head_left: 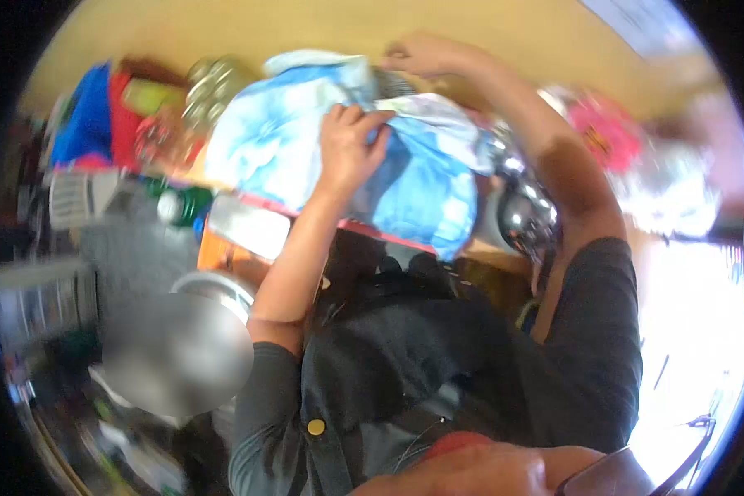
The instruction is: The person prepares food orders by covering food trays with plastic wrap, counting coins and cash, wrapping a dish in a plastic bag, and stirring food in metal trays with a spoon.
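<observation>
In the head view, a blue and white cloth (426, 186) is spread in front of the body, and by it all places are given here. Its long axis is judged to run sideways, roughly across the line of the forearms, though its outline is broken by folds. The left hand (351, 147) is set over the middle of the cloth, with the fabric directly beneath the fingers; the thumb is held out from the bent fingers, but whether a fold is pinched cannot be told. The right hand (430, 56) is raised at the far side of the cloth, so that the fabric lies nearer to the body than its fingertips; these are curled in, and whether anything is gripped cannot be told for blur. The left hand is thus the nearer to the cloth's middle. The near side is bounded by a red edge (393, 240). On the cloth's left, movement is hemmed in by an orange box (223, 252) and a green bottle (192, 205); on its right, by a shiny metal vessel (527, 217). Beyond it, reach is limited by a yellow wall (306, 25); the freest room is judged to be offered above the cloth.
</observation>
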`<state>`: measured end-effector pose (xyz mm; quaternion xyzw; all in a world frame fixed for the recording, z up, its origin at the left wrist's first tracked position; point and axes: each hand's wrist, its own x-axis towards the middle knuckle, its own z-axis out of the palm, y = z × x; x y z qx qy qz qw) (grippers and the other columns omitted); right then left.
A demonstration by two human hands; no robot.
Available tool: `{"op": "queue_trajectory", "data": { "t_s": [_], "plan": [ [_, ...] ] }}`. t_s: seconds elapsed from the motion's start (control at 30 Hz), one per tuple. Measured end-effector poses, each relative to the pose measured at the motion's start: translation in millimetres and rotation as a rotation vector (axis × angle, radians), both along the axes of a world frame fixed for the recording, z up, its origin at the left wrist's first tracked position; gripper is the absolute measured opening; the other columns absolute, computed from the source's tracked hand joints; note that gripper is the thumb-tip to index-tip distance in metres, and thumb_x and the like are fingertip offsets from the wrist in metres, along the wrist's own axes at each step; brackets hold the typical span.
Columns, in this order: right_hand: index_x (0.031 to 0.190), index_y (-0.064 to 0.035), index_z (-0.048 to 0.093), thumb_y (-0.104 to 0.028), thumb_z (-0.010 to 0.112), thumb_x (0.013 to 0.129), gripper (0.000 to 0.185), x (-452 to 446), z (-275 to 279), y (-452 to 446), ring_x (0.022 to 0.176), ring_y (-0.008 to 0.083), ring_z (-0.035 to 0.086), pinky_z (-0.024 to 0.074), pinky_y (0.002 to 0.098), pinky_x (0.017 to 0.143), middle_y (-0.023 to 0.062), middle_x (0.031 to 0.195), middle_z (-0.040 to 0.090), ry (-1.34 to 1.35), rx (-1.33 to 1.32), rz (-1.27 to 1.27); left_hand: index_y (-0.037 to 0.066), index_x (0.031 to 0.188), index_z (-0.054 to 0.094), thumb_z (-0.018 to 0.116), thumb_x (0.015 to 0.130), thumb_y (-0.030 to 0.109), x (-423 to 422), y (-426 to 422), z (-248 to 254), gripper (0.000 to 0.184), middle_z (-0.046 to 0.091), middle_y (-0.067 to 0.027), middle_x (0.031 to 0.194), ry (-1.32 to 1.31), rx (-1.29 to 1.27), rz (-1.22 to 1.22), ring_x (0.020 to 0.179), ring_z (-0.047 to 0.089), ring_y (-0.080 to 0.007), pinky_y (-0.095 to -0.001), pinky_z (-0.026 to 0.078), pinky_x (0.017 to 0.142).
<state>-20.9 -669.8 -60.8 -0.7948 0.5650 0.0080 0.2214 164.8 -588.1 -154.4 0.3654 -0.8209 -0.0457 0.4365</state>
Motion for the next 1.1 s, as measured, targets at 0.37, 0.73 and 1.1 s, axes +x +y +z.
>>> {"op": "queue_trajectory", "data": {
  "t_s": [0.37, 0.73, 1.1],
  "plan": [
    [0.1, -0.0035, 0.063, -0.034, 0.054, 0.085, 0.036, -23, 76, 324, 0.087, 0.0393, 0.061, 0.0482, 0.0478, 0.076, 0.0206, 0.091, 0.065, 0.115, -0.182, -0.404, 0.011, 0.138, 0.04, 0.048, 0.077, 0.004, -67, -81, 1, 0.062, 0.054, -0.0204, 0.124, -0.374, 0.159, -0.291, 0.112, 0.054, -0.0344, -0.0398, 0.044, 0.092],
    [0.105, -0.0038, 0.063, -0.018, 0.058, 0.077, 0.032, -63, 43, 690, 0.083, 0.0318, 0.063, 0.0491, 0.0414, 0.078, 0.0187, 0.089, 0.065, 0.43, -0.446, -1.333, 0.003, 0.12, 0.058, 0.053, 0.091, 0.011, -113, 74, 115, 0.031, 0.061, -0.0141, 0.114, 0.212, 0.118, -0.817, 0.103, 0.059, -0.0223, -0.0328, 0.045, 0.087],
    [0.087, -0.0009, 0.065, -0.011, 0.058, 0.067, 0.024, -64, 32, 820, 0.072, 0.0343, 0.064, 0.051, 0.0434, 0.066, 0.0173, 0.072, 0.063, 0.548, -0.19, -1.581, 0.005, 0.111, 0.062, 0.059, 0.083, 0.006, -226, 412, 138, 0.029, 0.06, -0.0137, 0.111, -0.142, -0.091, -1.636, 0.104, 0.054, -0.0298, -0.0361, 0.042, 0.092]
  ]
}}
